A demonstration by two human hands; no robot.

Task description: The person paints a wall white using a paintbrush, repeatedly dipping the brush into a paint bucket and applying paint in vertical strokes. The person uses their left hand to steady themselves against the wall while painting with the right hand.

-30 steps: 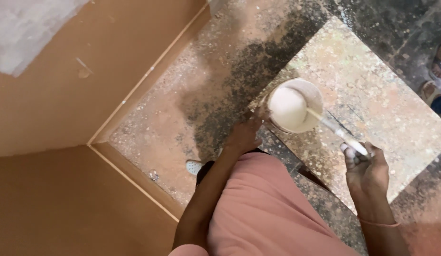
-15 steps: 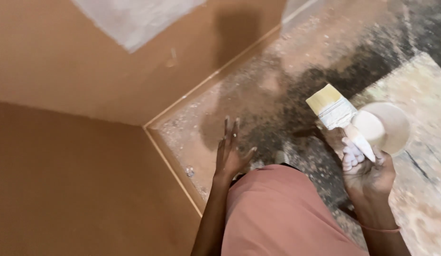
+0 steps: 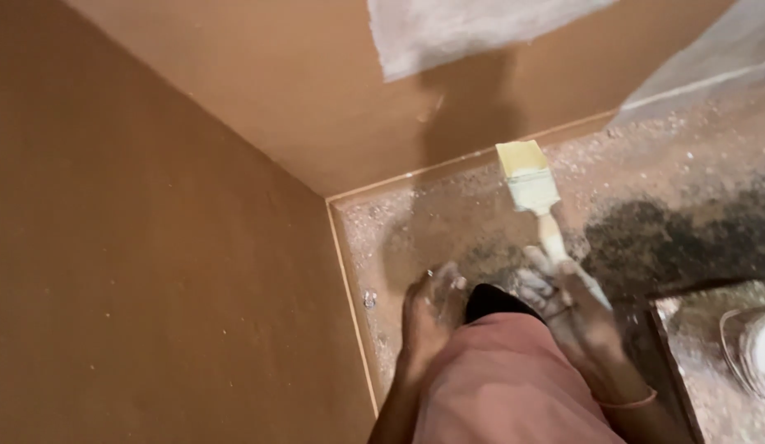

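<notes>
Since half a second earlier, our right hand point(image 3: 576, 308), fist clenched on the flat cream-bristled paintbrush point(image 3: 535, 193), swung it toward the brown wall corner point(image 3: 317, 177); our left hand point(image 3: 432, 308) hung loose, holding nothing. We judged wet bristles could drip onto the speckled floor point(image 3: 448, 222).

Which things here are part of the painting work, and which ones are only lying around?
In use:
- paintbrush, held in the right hand
- white paint cup, on the floor at the right
- brown wall, with a white patch

Lying about:
- small screw-like bit
- dust on the floor
</notes>
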